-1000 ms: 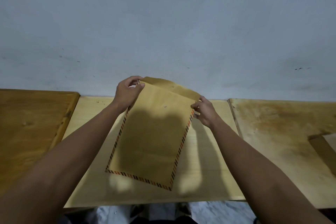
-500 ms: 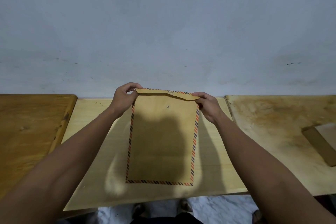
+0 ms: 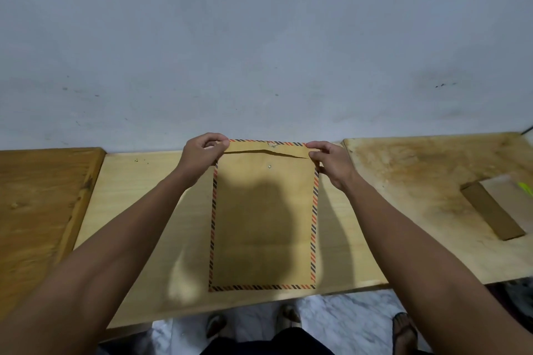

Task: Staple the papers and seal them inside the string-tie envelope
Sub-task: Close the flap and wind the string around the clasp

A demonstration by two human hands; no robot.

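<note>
String-tie envelope [image 3: 264, 222] lies flat on the pale middle tabletop [image 3: 138, 199], long axis running near to far, striped border facing up. Flap [image 3: 259, 147] at the far end is folded over toward the body. Small eyelet [image 3: 269, 166] shows just below the flap edge; a bit of string [image 3: 272, 145] seems to sit on the flap, too small to be sure.

Left hand [image 3: 202, 157] pinches the far-left corner of the flap, fingers [image 3: 215, 143] closed on it. Right hand [image 3: 328, 163] pinches the far-right corner the same way. No papers visible; probably already inside.

Step in hand, by my reading: creasing the flap down before tying. Do it well by pressing both corners evenly so the fold runs straight, then free one hand to wind the string around the eyelet. The flap edge looks slightly wavy, so flatten the middle too.

Surface: three wooden boards side by side, darker one left, stained one right [image 3: 418, 181] carrying a cardboard piece [image 3: 490, 213] and something yellow-green [image 3: 525, 189]. Grey-blue wall [image 3: 259, 37] behind. Marbled floor [image 3: 331, 323], feet below.
</note>
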